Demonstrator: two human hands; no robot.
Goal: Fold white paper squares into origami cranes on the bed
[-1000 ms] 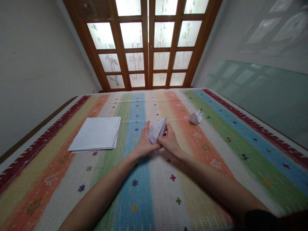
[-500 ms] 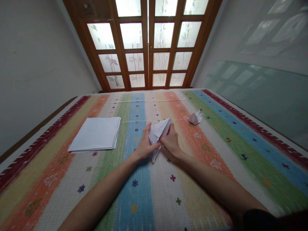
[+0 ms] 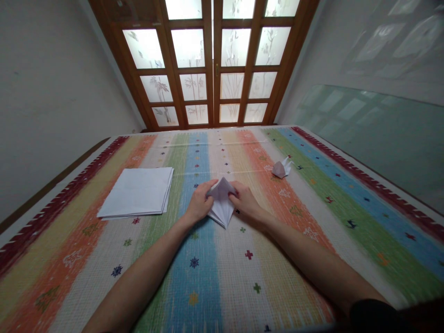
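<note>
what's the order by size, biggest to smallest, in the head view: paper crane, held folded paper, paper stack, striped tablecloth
1. Striped tablecloth
2. Paper stack
3. Held folded paper, partly covered
4. Paper crane, which also lies farther from the camera

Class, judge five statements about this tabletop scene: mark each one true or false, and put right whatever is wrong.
1. The bare left hand and the bare right hand both hold the white folded diamond-shaped paper. True.
2. The small pale folded-paper bird is on the striped multicoloured tablecloth. True.
3. The flat four-sided stack of white paper lies to the right of the bird. False: it lies to the left of the left hand.
4. The right hand touches the stack. False: it is apart from it.
5. The brown wooden doors with pale glass panes are beyond the far edge of the tablecloth. True.
</note>
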